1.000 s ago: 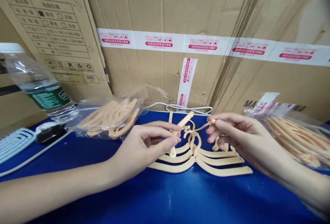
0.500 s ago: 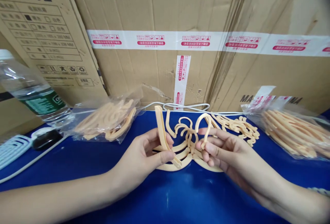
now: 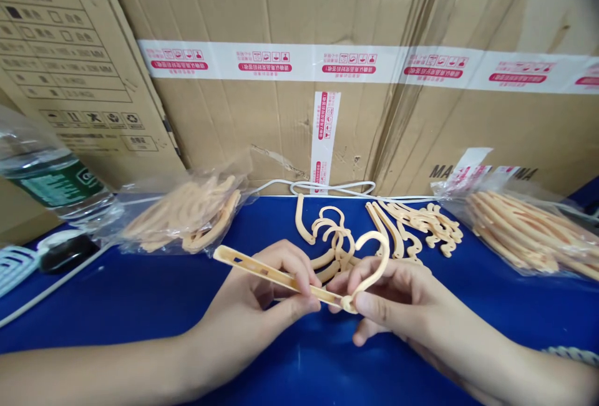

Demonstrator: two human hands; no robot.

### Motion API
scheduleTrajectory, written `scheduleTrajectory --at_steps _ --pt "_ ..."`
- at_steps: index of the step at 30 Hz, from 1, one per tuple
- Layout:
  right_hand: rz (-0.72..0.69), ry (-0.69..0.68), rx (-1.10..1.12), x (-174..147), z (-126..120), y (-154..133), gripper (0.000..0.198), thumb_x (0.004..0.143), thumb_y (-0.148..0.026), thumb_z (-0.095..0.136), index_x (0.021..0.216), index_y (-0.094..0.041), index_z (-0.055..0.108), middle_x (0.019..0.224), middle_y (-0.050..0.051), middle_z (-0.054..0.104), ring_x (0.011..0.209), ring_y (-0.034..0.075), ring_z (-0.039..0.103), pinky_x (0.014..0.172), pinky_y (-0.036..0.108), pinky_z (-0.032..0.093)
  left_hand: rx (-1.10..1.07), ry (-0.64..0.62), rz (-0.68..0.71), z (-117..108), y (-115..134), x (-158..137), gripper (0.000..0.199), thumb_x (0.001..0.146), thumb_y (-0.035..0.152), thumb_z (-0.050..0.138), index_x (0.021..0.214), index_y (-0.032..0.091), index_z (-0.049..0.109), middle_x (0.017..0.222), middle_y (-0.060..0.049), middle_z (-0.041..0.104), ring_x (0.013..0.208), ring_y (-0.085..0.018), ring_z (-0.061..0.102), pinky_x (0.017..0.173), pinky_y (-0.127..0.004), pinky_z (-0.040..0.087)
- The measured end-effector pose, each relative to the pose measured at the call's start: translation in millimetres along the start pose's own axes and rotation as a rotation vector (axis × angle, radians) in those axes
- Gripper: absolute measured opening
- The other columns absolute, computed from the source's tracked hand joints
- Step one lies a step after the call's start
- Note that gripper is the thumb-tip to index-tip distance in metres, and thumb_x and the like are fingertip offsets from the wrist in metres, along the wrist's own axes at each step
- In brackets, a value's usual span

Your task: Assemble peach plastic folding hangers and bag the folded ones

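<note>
Between thumb and fingers, my left hand (image 3: pixel 276 294) grips a beige plastic hanger arm (image 3: pixel 262 270), its hollow side facing me. My right hand (image 3: pixel 393 297) pinches a beige hanger hook (image 3: pixel 381 262) near its lower end, the curve pointing up. The hook's base meets the inner end of the arm; I cannot tell whether they are locked together. Just behind my hands lie hangers with hooks (image 3: pixel 339 241), partly covered by my fingers. Loose hanger arms (image 3: pixel 386 231) and a heap of loose hooks (image 3: pixel 433 222) lie behind my right hand.
A clear bag of hanger parts (image 3: pixel 182 216) lies at left, another bag of arms (image 3: pixel 524 231) at right. A water bottle (image 3: pixel 56 181), a dark object (image 3: pixel 69 253) and a white cable (image 3: pixel 327 189) are on the blue table (image 3: pixel 299 368). Cardboard boxes (image 3: pixel 262 125) stand behind.
My left hand has tilted the hanger arm from nearly upright to a slant. My right hand has brought the hook left and down, so its base now meets the arm's end.
</note>
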State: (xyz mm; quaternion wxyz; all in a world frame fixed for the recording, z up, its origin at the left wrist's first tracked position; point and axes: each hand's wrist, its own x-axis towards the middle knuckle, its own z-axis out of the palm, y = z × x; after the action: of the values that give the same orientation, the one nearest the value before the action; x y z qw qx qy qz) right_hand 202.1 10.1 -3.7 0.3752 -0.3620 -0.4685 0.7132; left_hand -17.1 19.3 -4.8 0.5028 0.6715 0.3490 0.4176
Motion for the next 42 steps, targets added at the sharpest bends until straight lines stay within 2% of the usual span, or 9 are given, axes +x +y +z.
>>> scheduleTrajectory --at_steps 5,8,11,17,24,31,35,39,42 --pt "-0.007 -0.059 -0.002 -0.5 -1.5 5.5 0.024 0.074 -0.031 0.085 0.084 -0.016 0.069 0.082 0.003 0.071 0.077 0.014 0.068 0.068 0.023 0.060 0.175 -0.064 0.128 -1.1 1.2 -0.5 0.014 0.086 0.015 0.069 0.074 0.021 0.065 0.084 0.002 0.066 0.083 -0.015 0.065 0.080 -0.028 0.048" --pt "-0.029 -0.038 -0.033 0.8 -2.3 13.4 0.024 0.074 -0.033 0.085 0.083 -0.017 0.070 0.082 0.003 0.071 0.076 0.014 0.069 0.068 0.024 0.061 0.225 -0.082 0.224 0.6 3.6 -1.0 0.015 0.086 0.015 0.070 0.073 0.021 0.067 0.079 0.001 0.068 0.079 -0.014 0.066 0.077 -0.028 0.049" --pt "-0.082 0.008 -0.066 1.6 -0.8 18.6 0.024 0.072 -0.034 0.086 0.080 -0.017 0.070 0.078 0.002 0.070 0.072 0.014 0.069 0.067 0.024 0.060 0.221 -0.071 0.249 2.8 4.3 -2.3 0.016 0.085 0.014 0.072 0.071 0.020 0.067 0.076 0.001 0.070 0.076 -0.014 0.067 0.073 -0.026 0.050" --pt "-0.078 0.026 -0.125 -0.8 5.7 11.2 0.027 0.069 -0.032 0.087 0.073 -0.017 0.066 0.070 0.000 0.067 0.064 0.012 0.065 0.064 0.022 0.058 0.231 -0.082 0.178 3.9 0.6 -4.5 0.017 0.086 0.018 0.072 0.070 0.021 0.065 0.077 0.003 0.072 0.076 -0.014 0.067 0.073 -0.028 0.049" --pt "-0.084 0.064 -0.096 -0.7 10.0 11.1 0.034 0.067 -0.036 0.088 0.072 -0.019 0.059 0.069 -0.001 0.064 0.062 0.013 0.064 0.063 0.025 0.058 0.258 -0.018 0.110 6.5 -2.3 -7.3 0.018 0.081 0.017 0.075 0.068 0.022 0.063 0.073 0.004 0.070 0.072 -0.015 0.065 0.072 -0.031 0.044" --pt "-0.040 0.035 -0.129 -0.9 11.0 8.5 0.040 0.071 -0.046 0.084 0.075 -0.019 0.054 0.069 -0.002 0.063 0.062 0.011 0.063 0.064 0.024 0.058 0.245 0.014 -0.014 10.7 -5.5 -9.8 0.022 0.078 0.024 0.074 0.061 0.021 0.059 0.068 0.001 0.067 0.069 -0.018 0.064 0.065 -0.030 0.047" --pt "-0.030 0.005 -0.106 -1.0 10.3 8.6 0.039 0.072 -0.046 0.083 0.078 -0.019 0.057 0.070 -0.001 0.064 0.063 0.011 0.065 0.066 0.025 0.059 0.284 0.050 -0.024 12.1 -2.2 -9.1 0.022 0.075 0.023 0.071 0.059 0.021 0.056 0.064 0.001 0.063 0.067 -0.017 0.062 0.063 -0.029 0.046" --pt "-0.140 0.018 -0.108 -1.3 10.6 7.9 0.029 0.074 -0.038 0.084 0.074 -0.018 0.064 0.075 0.001 0.065 0.069 0.012 0.065 0.065 0.023 0.060 0.140 0.060 -0.050 12.7 3.4 -5.4 0.017 0.074 0.019 0.068 0.066 0.021 0.053 0.066 0.004 0.056 0.062 -0.012 0.056 0.057 -0.022 0.045" --pt "-0.192 0.041 -0.141 -1.5 11.6 6.7 0.023 0.072 -0.034 0.085 0.074 -0.017 0.069 0.080 0.002 0.062 0.067 0.012 0.061 0.054 0.019 0.058 -0.011 0.068 -0.085 14.1 4.0 -3.7 0.017 0.074 0.016 0.068 0.075 0.021 0.052 0.069 0.007 0.050 0.059 -0.008 0.052 0.053 -0.016 0.044"
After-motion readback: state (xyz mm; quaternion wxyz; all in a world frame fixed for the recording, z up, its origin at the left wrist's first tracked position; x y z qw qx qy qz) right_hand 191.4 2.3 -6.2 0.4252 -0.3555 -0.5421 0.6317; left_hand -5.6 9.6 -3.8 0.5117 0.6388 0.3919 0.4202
